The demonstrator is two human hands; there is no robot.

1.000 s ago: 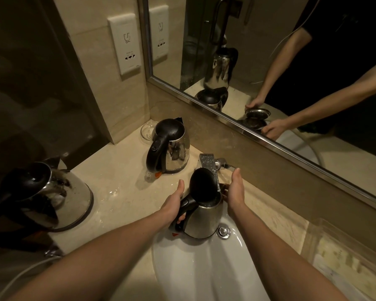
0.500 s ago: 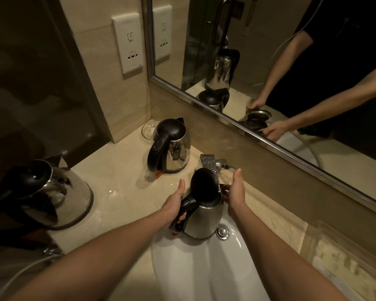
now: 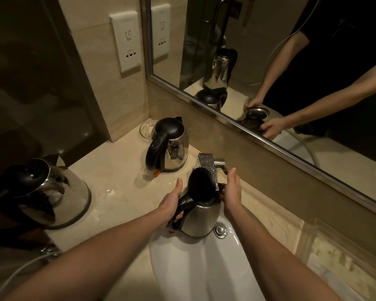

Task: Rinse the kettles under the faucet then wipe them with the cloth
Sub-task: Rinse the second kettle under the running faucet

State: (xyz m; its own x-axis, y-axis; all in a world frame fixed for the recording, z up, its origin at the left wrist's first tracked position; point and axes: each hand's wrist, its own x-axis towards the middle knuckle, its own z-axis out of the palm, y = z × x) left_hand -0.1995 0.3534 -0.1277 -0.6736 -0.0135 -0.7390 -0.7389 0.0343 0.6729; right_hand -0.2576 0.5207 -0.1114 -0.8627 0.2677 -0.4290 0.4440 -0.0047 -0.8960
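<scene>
Rinsing step: the steel kettle (image 3: 201,218) stands in the white basin (image 3: 182,263) with its black lid (image 3: 201,185) raised beneath the faucet (image 3: 208,165); the left hand (image 3: 169,204) is wrapped around the black handle, while the right hand (image 3: 232,193) rests against the spout side with fingers (image 3: 231,177) extended near the tap lever, gripping nothing that can be made out. For a thorough rinse, the mouth is best kept under the outlet and the body level, since a filling kettle grows heavy. Two further kettles (image 3: 168,148) (image 3: 46,192) wait on the wet bench (image 3: 117,181); no cloth is visible.
</scene>
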